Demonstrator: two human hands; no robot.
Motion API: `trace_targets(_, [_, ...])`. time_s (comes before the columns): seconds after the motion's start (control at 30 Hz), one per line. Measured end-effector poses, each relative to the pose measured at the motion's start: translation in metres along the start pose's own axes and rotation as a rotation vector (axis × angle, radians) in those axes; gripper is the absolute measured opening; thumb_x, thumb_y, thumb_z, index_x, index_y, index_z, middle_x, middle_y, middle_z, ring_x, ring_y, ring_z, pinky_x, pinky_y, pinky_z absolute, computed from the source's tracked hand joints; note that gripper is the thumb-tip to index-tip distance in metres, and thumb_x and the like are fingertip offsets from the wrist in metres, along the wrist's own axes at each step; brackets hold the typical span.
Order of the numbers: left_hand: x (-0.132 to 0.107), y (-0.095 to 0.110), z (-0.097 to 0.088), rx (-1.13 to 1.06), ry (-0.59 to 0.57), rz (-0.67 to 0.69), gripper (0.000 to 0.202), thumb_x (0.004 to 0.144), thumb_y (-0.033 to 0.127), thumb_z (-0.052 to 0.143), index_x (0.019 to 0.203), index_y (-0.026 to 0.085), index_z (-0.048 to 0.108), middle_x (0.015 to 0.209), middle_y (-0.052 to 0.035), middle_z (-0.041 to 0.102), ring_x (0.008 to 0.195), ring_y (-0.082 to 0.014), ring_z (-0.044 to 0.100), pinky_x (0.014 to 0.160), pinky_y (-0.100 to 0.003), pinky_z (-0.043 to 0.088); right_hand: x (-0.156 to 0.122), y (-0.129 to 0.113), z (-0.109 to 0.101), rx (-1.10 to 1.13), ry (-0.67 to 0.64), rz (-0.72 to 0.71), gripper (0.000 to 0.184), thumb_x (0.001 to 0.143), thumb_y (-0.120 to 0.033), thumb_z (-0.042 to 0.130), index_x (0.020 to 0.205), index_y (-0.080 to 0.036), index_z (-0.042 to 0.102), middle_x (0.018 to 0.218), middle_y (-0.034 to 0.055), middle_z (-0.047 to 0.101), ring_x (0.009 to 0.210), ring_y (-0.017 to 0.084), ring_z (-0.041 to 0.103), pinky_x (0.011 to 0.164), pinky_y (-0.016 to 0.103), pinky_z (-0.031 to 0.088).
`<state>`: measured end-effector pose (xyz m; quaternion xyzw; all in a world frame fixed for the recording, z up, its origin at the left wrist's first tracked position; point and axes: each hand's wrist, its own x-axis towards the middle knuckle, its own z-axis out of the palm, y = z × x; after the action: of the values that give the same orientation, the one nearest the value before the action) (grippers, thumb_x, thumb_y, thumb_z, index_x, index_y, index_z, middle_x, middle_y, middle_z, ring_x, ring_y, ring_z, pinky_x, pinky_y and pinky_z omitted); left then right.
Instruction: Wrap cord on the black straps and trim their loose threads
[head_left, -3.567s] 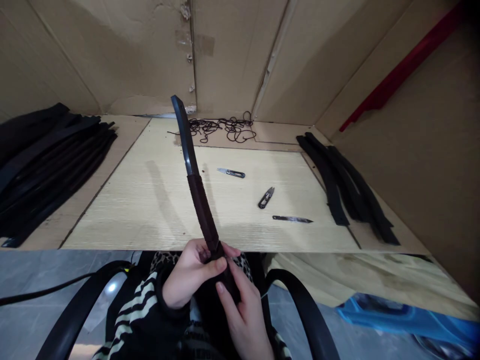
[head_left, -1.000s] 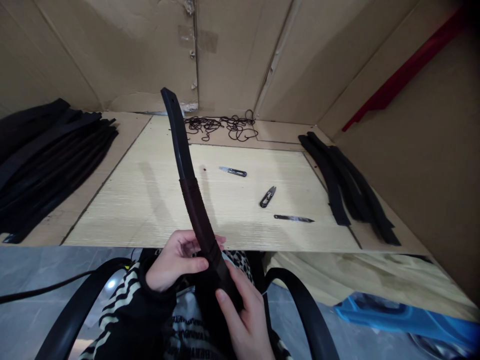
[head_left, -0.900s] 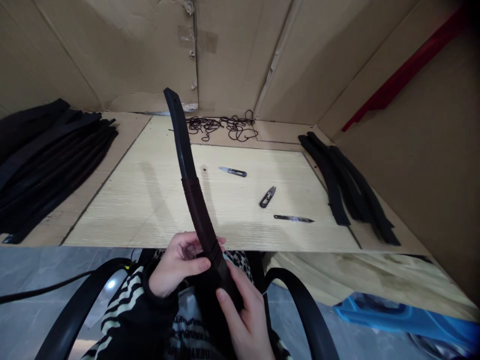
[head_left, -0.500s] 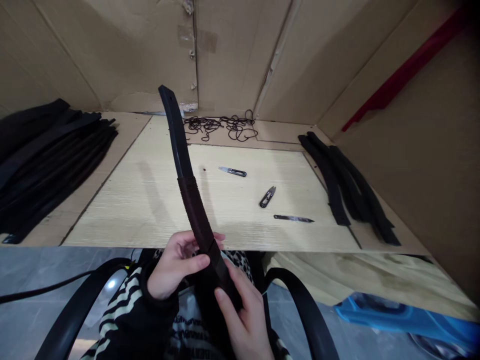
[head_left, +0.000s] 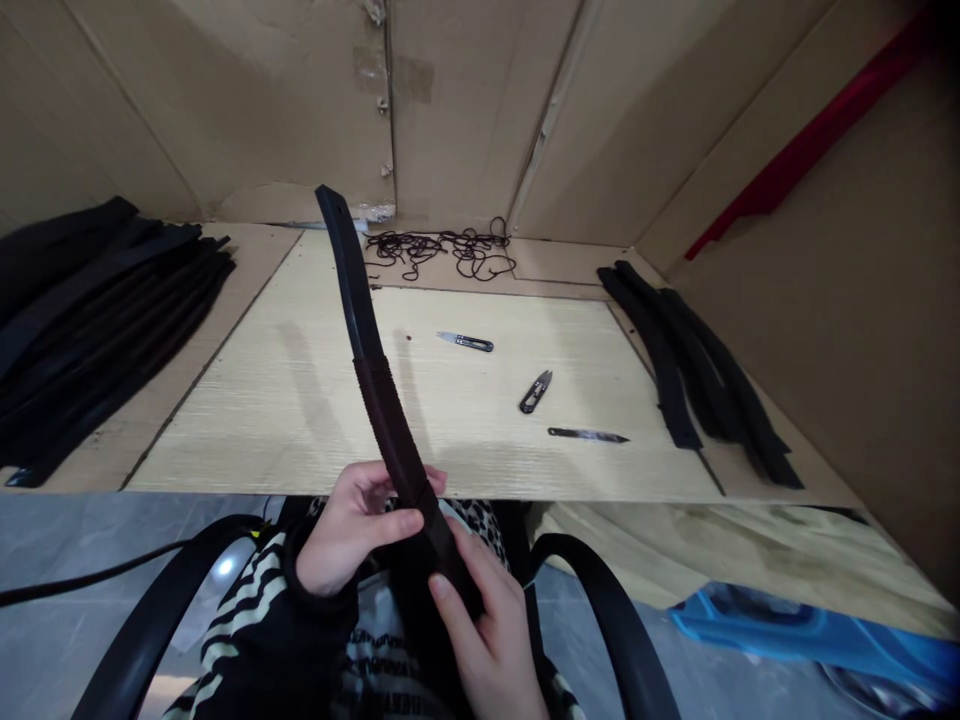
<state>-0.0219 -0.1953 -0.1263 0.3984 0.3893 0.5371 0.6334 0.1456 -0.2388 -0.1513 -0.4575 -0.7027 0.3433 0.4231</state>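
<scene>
A long curved black strip rises from my lap over the table's front edge, its far end up and to the left. Dark cord wrapping covers its middle. My left hand pinches the strip at the lower end of the wrapping, thumb and fingers closed on it. My right hand grips the strip's lower part, thumb pressed along it.
On the light wooden table lie a thread snip, a small folding blade and a thin dark blade. Loose dark cord lies at the back. Black strips are piled left and right. Cardboard walls surround.
The strip's top end has swung a little to the left and its wrapped part has turned slightly in my hands. Both hands stay on it at the table edge.
</scene>
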Motion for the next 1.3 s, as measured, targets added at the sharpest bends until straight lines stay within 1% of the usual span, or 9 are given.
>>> trace_targets(0.23, [-0.001,-0.003,0.004,-0.043,0.085,0.078,0.024,0.069,0.036,0.080,0.087,0.021,0.077,0.096,-0.0063,0.075,0.092,-0.0210,0.067,0.081,-0.025,0.053,0.001,-0.002,0.000,0.027,-0.014,0.018,0.039,0.091,-0.024,0.055,0.130,-0.026,0.057,0.123,0.0058,0.067,0.112,0.022,0.064,0.093,0.032,0.056])
trace_targets(0.4, [-0.002,0.001,0.001,0.015,0.006,0.003,0.036,0.063,0.040,0.084,0.091,0.018,0.077,0.101,-0.0095,0.075,0.097,-0.0244,0.067,0.085,-0.028,0.052,-0.001,-0.002,0.000,0.009,0.018,0.019,0.039,0.090,-0.023,0.057,0.129,-0.026,0.058,0.123,0.0048,0.067,0.113,0.020,0.064,0.095,0.030,0.054])
trace_targets(0.57, [-0.002,0.003,0.000,0.017,0.099,0.031,0.025,0.063,0.035,0.085,0.082,0.021,0.078,0.090,-0.0052,0.077,0.087,-0.0192,0.068,0.080,-0.023,0.052,0.002,-0.001,-0.001,0.027,-0.030,0.025,0.039,0.091,-0.024,0.054,0.130,-0.025,0.058,0.124,0.0056,0.066,0.113,0.021,0.064,0.094,0.031,0.055])
trace_targets(0.77, [0.002,0.011,-0.003,0.083,-0.019,-0.060,0.037,0.058,0.035,0.088,0.090,0.018,0.077,0.104,-0.0089,0.074,0.092,-0.0232,0.067,0.079,-0.027,0.052,0.000,0.002,-0.001,0.009,0.007,0.031,0.037,0.091,-0.025,0.055,0.128,-0.023,0.059,0.123,0.0074,0.067,0.111,0.023,0.065,0.093,0.033,0.056])
trace_targets(0.87, [0.003,0.013,-0.004,0.139,0.011,-0.064,0.033,0.061,0.032,0.087,0.089,0.018,0.077,0.100,-0.0085,0.075,0.093,-0.0230,0.067,0.082,-0.028,0.051,-0.001,0.002,0.000,0.007,0.009,0.036,0.038,0.091,-0.025,0.055,0.129,-0.024,0.059,0.122,0.0069,0.067,0.111,0.023,0.065,0.093,0.034,0.056])
trace_targets(0.97, [0.003,0.010,-0.005,0.082,0.007,-0.040,0.033,0.063,0.037,0.084,0.087,0.016,0.075,0.097,-0.0097,0.075,0.089,-0.0234,0.067,0.079,-0.030,0.052,-0.001,0.002,0.000,0.001,-0.001,0.027,0.038,0.090,-0.024,0.056,0.128,-0.025,0.060,0.122,0.0067,0.067,0.111,0.023,0.065,0.093,0.035,0.056])
trace_targets(1.1, [0.005,0.008,-0.008,0.055,-0.121,-0.001,0.045,0.062,0.042,0.085,0.098,0.019,0.074,0.111,-0.0104,0.071,0.108,-0.0280,0.063,0.091,-0.033,0.049,0.000,0.002,0.001,-0.003,0.017,0.027,0.039,0.090,-0.024,0.057,0.128,-0.025,0.060,0.122,0.0070,0.067,0.111,0.024,0.065,0.093,0.035,0.056])
trace_targets(1.2, [0.005,0.010,-0.007,0.099,-0.143,-0.027,0.033,0.066,0.038,0.082,0.093,0.020,0.076,0.110,-0.0090,0.072,0.108,-0.0259,0.063,0.090,-0.030,0.050,0.000,0.001,0.001,0.005,0.019,0.024,0.039,0.089,-0.023,0.058,0.128,-0.027,0.059,0.123,0.0053,0.067,0.112,0.022,0.065,0.094,0.032,0.055])
trace_targets(1.3, [0.003,0.009,-0.005,0.097,-0.084,-0.035,0.026,0.067,0.035,0.083,0.087,0.019,0.076,0.102,-0.0080,0.074,0.096,-0.0231,0.066,0.081,-0.027,0.052,0.001,-0.001,0.001,0.021,0.005,0.019,0.041,0.089,-0.022,0.058,0.130,-0.028,0.058,0.124,0.0036,0.066,0.113,0.020,0.064,0.095,0.030,0.054])
